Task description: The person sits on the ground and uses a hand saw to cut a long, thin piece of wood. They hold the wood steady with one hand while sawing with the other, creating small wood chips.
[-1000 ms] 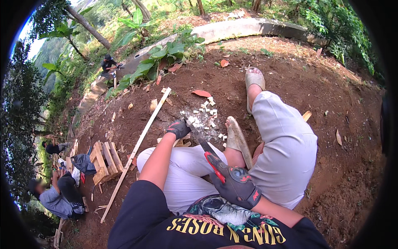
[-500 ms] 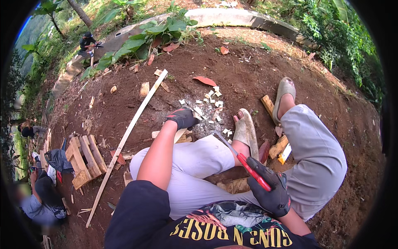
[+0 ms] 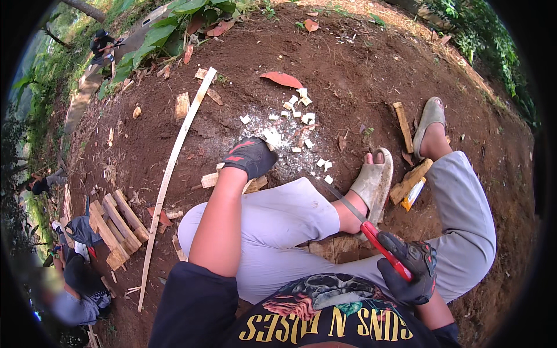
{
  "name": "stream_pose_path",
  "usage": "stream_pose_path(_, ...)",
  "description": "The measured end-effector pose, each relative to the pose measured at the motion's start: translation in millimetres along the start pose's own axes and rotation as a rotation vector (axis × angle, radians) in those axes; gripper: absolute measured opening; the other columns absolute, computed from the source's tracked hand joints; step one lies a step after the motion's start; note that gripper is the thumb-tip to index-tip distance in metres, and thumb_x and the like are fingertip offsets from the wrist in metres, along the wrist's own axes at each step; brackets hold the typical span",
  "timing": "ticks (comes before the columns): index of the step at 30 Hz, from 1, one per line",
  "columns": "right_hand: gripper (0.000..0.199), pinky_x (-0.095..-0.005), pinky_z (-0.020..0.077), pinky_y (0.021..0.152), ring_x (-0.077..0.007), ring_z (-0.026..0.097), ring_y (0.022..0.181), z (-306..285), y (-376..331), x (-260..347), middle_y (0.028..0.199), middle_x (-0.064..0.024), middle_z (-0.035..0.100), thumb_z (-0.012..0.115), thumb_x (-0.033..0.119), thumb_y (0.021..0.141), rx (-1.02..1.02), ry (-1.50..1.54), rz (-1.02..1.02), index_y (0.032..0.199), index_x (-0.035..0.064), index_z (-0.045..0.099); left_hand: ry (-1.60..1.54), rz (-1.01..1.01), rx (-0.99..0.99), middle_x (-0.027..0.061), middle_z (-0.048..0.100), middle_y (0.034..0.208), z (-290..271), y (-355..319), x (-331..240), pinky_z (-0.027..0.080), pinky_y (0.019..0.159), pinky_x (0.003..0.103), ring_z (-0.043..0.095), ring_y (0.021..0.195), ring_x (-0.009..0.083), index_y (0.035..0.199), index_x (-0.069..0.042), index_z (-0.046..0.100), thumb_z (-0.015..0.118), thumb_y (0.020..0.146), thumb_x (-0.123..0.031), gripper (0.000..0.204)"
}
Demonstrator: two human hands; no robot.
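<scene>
My left hand (image 3: 250, 158), in a black and red glove, is closed beside the sawdust patch. At its fingertips shows the pale end of a wooden strip (image 3: 270, 138); the palm hides the rest. My right hand (image 3: 408, 268), also gloved, is wrapped round the red handle of a saw (image 3: 372, 233). The saw's narrow grey blade slants up and left past my foot, apart from the wood. Several small pale wooden blocks (image 3: 306, 118) lie scattered on the sawdust (image 3: 272, 124) beyond my left hand. A wooden support piece (image 3: 255, 184) lies under my left wrist.
A long pale wooden strip (image 3: 174, 168) lies on the soil to the left. Farther left are a slatted wooden piece (image 3: 119, 226) and a seated person (image 3: 81, 284). Wood chunks (image 3: 411, 181) and a yellow-white packet (image 3: 413, 194) lie near my sandalled feet. Another person (image 3: 103, 46) is at far left.
My right hand and the saw have moved right and down in view, away from the blocks. My left hand stays near the sawdust and has turned slightly. The view has shifted.
</scene>
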State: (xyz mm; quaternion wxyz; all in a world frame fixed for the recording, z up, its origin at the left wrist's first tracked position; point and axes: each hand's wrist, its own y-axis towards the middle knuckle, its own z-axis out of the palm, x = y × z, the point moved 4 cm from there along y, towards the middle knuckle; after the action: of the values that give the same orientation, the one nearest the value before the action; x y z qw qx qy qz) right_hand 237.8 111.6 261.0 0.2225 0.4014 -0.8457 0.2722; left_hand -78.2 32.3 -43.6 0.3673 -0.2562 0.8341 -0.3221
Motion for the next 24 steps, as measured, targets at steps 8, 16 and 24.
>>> stream_pose_path(8,0.031,-0.0409,0.0554,0.057,-0.0305,0.07,0.061,20,-6,-9,0.076,-0.0103,0.072,0.086,0.02,0.077,0.172,0.084,-0.017,0.105,0.0083,0.08,-0.022,0.197,-0.067,0.0191,0.076,0.117,-17,-12,-10,0.055,0.094,0.046,0.072,0.107,0.0394,0.123,-0.009,0.074,0.063,0.098,-0.033,0.036)
stream_pose_path(16,0.037,-0.0393,0.0583,0.067,-0.0267,0.074,0.075,80,41,-3,0.093,-0.0113,0.076,0.082,0.017,0.085,-0.008,0.126,-0.21,0.12,0.0083,0.076,0.109,0.193,0.104,0.0175,0.07,0.135,-28,-34,-24,0.055,0.099,0.048,0.068,0.119,0.0394,0.135,-0.016,0.066,0.056,0.101,-0.031,0.039)
stream_pose_path(24,0.055,-0.0408,0.0587,0.076,-0.0293,0.075,0.088,171,159,-1,0.118,-0.0128,0.075,0.073,0.023,0.095,0.014,-0.013,-0.276,0.148,0.0129,0.061,-0.139,0.287,0.053,0.0166,0.074,0.123,12,4,19,0.055,0.098,0.045,0.069,0.113,0.0364,0.118,-0.014,0.074,0.063,0.099,-0.032,0.029)
